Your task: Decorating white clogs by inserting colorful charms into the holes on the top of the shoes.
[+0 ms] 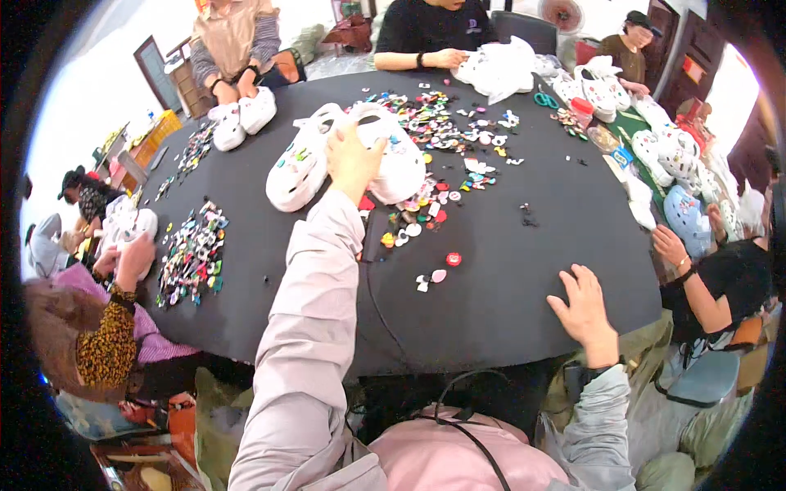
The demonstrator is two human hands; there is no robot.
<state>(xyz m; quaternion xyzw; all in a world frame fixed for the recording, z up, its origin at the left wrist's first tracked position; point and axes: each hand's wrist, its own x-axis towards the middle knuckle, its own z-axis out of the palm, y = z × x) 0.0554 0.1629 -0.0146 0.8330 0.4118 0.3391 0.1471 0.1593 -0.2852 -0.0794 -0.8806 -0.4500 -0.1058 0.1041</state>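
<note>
A pair of white clogs [299,172] with small coloured charms on them stands toward the far side of the black table. My left hand [354,159] reaches across and grips the pair where the two shoes meet; its fingertips are partly hidden among them. At the right near side, my right hand [583,307] rests on the tabletop with fingers spread and holds nothing. Between my arms lie a red round charm [453,259] and a few pale charms [431,280]. A big heap of mixed charms [467,127] spreads behind and right of the clogs.
Another charm pile [193,254] lies at left. Co-workers around the table handle white clogs [244,119] and a white plastic bag [499,69]. Teal scissors [545,100], a red-lidded jar [581,110] and a blue clog [686,214] sit at right. A thin black cable [381,315] crosses the near table.
</note>
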